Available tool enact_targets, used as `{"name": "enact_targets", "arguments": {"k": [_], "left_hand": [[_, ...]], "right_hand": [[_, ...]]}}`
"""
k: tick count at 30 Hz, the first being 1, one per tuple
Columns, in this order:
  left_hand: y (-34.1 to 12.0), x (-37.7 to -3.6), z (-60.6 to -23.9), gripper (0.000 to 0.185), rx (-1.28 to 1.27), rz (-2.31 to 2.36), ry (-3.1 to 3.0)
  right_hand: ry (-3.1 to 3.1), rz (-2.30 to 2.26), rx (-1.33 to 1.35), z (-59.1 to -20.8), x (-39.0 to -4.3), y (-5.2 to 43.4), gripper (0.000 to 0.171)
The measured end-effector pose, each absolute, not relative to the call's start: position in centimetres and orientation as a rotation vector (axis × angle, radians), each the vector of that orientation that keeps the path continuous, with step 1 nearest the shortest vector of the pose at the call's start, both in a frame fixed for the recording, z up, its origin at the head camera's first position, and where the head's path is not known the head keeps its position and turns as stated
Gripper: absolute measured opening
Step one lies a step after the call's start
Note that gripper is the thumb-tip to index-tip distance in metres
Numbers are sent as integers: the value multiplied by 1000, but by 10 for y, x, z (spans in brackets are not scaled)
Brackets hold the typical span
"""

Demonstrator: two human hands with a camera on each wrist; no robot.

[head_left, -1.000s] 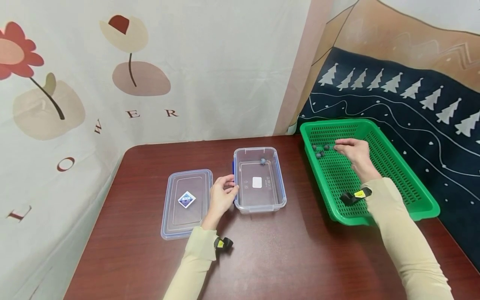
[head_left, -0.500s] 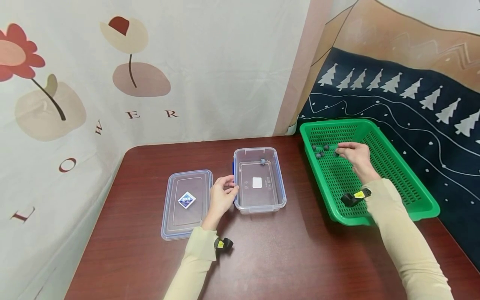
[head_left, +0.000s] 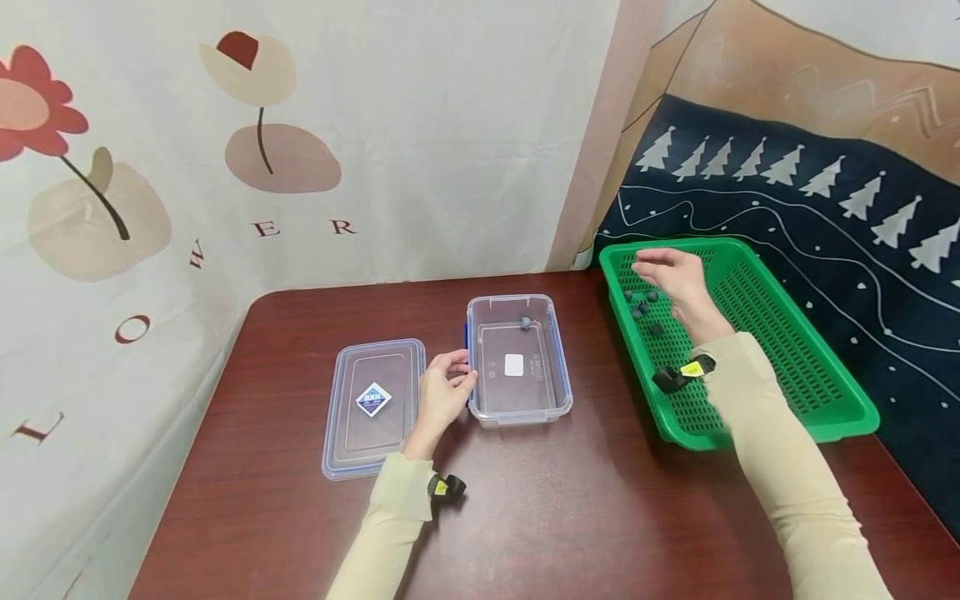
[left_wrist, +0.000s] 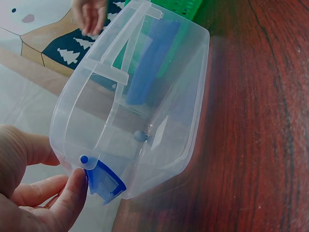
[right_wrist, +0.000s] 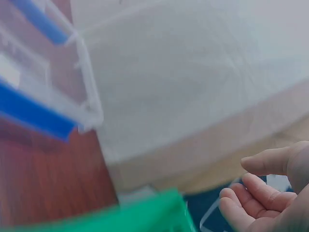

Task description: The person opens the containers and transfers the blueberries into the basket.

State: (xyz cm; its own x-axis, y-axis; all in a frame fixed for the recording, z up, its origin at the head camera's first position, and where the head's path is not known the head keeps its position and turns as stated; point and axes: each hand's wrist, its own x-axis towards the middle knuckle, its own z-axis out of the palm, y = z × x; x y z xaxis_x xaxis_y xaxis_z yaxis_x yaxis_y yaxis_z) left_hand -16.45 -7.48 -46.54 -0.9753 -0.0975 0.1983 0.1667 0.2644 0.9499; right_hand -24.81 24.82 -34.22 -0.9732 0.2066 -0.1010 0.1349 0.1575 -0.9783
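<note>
A clear plastic box (head_left: 517, 392) stands mid-table with one small grey ball (head_left: 525, 322) at its far end; the ball (left_wrist: 140, 136) also shows through the box wall (left_wrist: 159, 72). My left hand (head_left: 450, 385) holds the box's left side, thumb on the blue clasp (left_wrist: 104, 180). My right hand (head_left: 667, 273) hovers above the far left corner of a green basket (head_left: 840, 417), over several dark balls (head_left: 641, 306). Its fingers (right_wrist: 241, 195) are loosely curled; no ball shows in them.
The box's clear lid (head_left: 373, 407) lies flat to the left of my left hand. The dark wooden table (head_left: 525, 517) ends at a fabric backdrop behind. The basket fills the table's right side, up against dark tree-print cloth (head_left: 825, 217).
My right hand has lifted off the basket floor and moved left toward the basket's far left corner. One ball now lies apart from the cluster. The left hand has not moved.
</note>
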Motion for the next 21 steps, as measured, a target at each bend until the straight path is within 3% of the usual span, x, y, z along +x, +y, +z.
{"name": "enact_targets", "arguments": {"k": [10,21], "left_hand": [[-75,-165,-465,32,-85,-1787,-2293],[-75,-164,-465,31,-76,-1804,-2277]], "right_hand": [[-2516,1850,-217,-343,-260,186,34],[-2634,1782,-247,-378,-260,135,27]]}}
